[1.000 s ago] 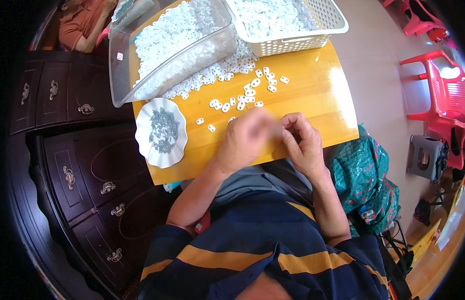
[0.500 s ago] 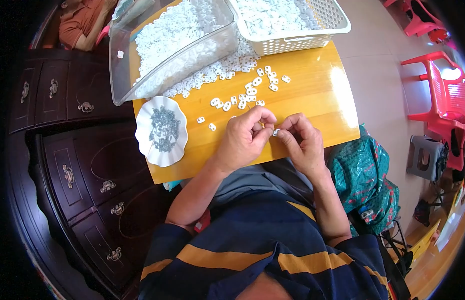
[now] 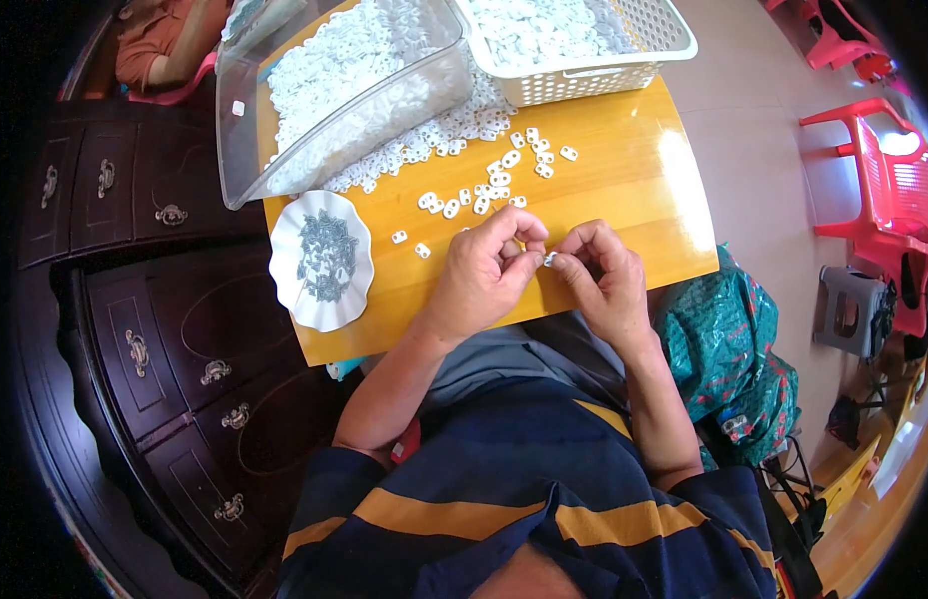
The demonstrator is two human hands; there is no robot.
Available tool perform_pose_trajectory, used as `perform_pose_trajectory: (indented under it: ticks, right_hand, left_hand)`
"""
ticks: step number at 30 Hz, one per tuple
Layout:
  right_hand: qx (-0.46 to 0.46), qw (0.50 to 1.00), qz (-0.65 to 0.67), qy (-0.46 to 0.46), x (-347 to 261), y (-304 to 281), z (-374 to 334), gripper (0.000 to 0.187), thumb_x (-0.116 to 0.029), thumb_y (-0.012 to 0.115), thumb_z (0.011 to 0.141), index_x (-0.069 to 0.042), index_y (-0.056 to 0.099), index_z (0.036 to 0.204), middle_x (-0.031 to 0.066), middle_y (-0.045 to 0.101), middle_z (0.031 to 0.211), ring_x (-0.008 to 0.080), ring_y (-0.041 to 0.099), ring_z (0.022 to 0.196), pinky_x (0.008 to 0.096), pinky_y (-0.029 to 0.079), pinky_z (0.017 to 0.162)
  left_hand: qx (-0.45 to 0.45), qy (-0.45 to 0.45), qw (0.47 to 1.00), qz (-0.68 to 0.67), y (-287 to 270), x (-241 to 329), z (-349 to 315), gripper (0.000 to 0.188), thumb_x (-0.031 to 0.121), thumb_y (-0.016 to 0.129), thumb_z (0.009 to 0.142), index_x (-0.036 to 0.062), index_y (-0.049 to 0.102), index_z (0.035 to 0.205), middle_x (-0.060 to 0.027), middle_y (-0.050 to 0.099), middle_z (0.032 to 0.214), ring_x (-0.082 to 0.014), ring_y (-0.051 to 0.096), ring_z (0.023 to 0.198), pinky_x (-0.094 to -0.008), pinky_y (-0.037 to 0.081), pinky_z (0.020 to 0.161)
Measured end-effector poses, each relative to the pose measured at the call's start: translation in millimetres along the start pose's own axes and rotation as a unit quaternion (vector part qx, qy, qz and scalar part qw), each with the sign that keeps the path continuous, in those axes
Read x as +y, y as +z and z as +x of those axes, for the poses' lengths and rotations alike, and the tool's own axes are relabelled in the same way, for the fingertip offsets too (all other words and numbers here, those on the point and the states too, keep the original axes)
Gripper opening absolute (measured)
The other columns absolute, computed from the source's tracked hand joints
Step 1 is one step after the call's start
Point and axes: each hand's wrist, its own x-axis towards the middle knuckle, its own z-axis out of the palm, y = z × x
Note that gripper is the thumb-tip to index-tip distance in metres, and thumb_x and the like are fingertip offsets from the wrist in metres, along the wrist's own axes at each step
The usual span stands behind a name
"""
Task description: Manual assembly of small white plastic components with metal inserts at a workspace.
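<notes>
Over the front of the table, my left hand is closed in a pinch, thumb against forefinger; whatever lies between those fingertips is too small to make out. Close beside it, my right hand pinches a small white plastic piece between thumb and forefinger, its tips almost meeting the left ones. Beyond the hands lie several loose white two-holed plastic pieces. Left of my left hand stands a white dish with a wavy rim, holding a heap of small grey metal-looking parts.
At the back of the wooden table, a clear plastic bin and a white perforated basket hold many white pieces. Dark drawers stand left, a green bag right. Red chairs and a seated person are farther off.
My hands keep nearly the same pinched pose, fingertips close together. The whole view has shifted very slightly; nothing on the table has visibly moved.
</notes>
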Motion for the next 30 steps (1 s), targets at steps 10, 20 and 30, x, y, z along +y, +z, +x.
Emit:
perform_pose_trajectory:
  ticks: [10,20,30]
  right_hand:
    - [0.016,1.000,0.012,-0.012,6.3,4.8,-0.2,0.010,-0.002,0.071,0.091,-0.003,0.061,0.092,0.0077,0.061,0.072,0.0149,0.062,0.061,0.0291,0.050,0.059]
    - [0.045,0.995,-0.041,-0.084,6.7,3.4,-1.0,0.010,-0.001,0.071,0.089,-0.005,0.062,0.090,0.0051,0.059,0.071,0.0116,0.056,0.058,0.0271,0.045,0.055]
    - [0.025,0.999,0.002,-0.041,2.6,7.0,-0.4,0.008,0.000,0.068,0.089,-0.003,0.062,0.092,0.0131,0.066,0.077,0.0247,0.068,0.067,0.0344,0.054,0.063]
  left_hand:
    - [0.016,0.018,1.000,0.006,5.6,1.1,-0.9,0.015,-0.007,0.069,0.089,0.0026,0.063,0.099,0.0001,0.065,0.078,-0.0022,0.056,0.061,-0.0216,0.044,0.055]
    - [0.008,0.025,0.998,0.053,9.6,4.6,1.2,0.017,-0.010,0.070,0.086,0.0022,0.064,0.096,0.0018,0.064,0.078,-0.0024,0.055,0.063,-0.0212,0.045,0.058]
    - [0.021,0.055,0.996,0.060,5.6,2.1,0.6,0.017,-0.011,0.069,0.086,0.0014,0.064,0.097,-0.0022,0.064,0.075,-0.0029,0.053,0.057,-0.0224,0.041,0.052]
